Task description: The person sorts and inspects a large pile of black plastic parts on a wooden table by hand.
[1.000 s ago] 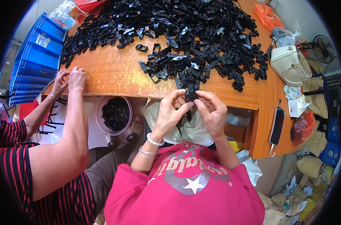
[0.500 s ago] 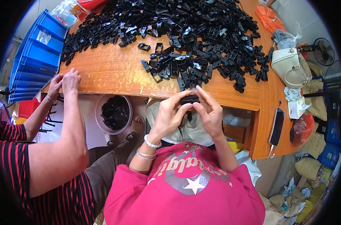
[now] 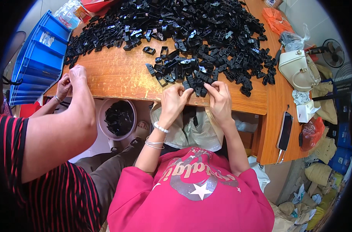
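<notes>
At the near edge of the wooden table, both hands reach to the front of a heap of small black plastic parts. My left hand has its fingers curled, thumb and forefinger closed at a black plastic part. Close by on the right, my right hand pinches with thumb and forefinger at another black plastic part. The fingers partly cover these pieces. Just below the table edge, a pale woven sack hangs open between my forearms, with something dark inside.
To the left a co-worker's hands work at the table edge beside blue stacked trays. A pink tub of black parts stands on the floor. At right lie a phone, a cream handbag and plastic bags.
My hands have moved forward and apart, from above the sack to the heap's near edge. The black piece between them is no longer seen there. The co-worker's hands shifted slightly.
</notes>
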Demonstrator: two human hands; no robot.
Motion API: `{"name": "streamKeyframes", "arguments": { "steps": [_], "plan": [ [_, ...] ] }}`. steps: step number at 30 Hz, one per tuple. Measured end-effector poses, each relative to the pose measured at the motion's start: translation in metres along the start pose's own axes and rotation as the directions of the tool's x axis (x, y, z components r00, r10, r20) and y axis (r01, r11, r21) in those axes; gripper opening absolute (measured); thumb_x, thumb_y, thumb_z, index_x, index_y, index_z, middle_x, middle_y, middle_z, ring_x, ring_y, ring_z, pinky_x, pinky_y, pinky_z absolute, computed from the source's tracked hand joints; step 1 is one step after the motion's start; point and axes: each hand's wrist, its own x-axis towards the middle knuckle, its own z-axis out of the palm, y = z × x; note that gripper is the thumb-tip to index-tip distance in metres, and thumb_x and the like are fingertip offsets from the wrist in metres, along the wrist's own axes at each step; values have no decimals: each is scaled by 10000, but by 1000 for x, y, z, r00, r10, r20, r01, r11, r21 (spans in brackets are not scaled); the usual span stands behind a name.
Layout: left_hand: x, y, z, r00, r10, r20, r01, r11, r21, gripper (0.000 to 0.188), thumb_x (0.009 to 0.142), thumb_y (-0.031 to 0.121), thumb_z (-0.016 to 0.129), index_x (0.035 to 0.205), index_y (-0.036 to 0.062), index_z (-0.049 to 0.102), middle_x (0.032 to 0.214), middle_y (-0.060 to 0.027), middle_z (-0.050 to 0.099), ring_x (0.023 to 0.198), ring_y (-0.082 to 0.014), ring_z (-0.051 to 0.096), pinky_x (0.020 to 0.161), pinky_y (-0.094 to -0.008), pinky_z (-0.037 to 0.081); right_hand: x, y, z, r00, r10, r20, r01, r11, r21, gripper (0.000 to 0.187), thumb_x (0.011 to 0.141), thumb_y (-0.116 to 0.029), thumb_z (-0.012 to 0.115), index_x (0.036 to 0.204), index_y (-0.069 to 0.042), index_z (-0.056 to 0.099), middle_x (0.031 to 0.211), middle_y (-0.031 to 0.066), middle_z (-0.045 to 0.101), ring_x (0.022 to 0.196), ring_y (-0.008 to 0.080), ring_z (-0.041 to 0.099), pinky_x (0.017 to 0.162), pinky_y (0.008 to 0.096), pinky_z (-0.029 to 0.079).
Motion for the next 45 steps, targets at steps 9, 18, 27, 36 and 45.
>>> {"name": "streamKeyframes", "arguments": {
  "steps": [9,18,27,36,45],
  "plan": [
    [-23,-11,-3,981,114,-156,-153,950,-271,208,783,118,716,732,-13,563,705,-71,553,557,-127,493,510,-267,395,-10,7,-7,997,-54,61,61,990,-126,268,723,-30,671,987,-23,626,1024,134,556,948,314,514,809,396,408],
    [-45,-4,-14,974,41,223,74,872,-483,314,748,22,729,1046,9,633,739,4,610,584,-37,457,549,-158,388,-28,-8,-17,951,281,133,-266,515,815,180,857,64,588,1030,47,634,1035,113,591,918,149,598,813,249,496],
    [-47,19,-30,850,-37,526,405,684,-606,276,799,38,712,1038,-63,619,644,-42,624,483,-62,559,436,-193,431,-30,-38,-19,998,63,-31,-36,841,539,154,775,51,667,915,-10,685,960,102,669,872,206,651,770,282,497],
    [-48,29,-33,823,-20,568,475,573,-668,227,884,54,619,1085,-50,598,740,-81,656,623,-112,644,554,-220,518,-33,-37,-19,997,-62,-34,71,842,535,158,786,43,654,941,14,667,1028,124,651,964,231,622,811,304,487],
    [-46,25,-26,938,238,251,-121,906,-407,255,872,47,599,1116,-13,552,859,-113,662,671,-140,655,597,-260,512,-35,-32,-10,935,283,215,-349,611,710,230,821,-12,646,1040,58,643,1024,120,628,965,173,589,873,276,445]
  ]
}}
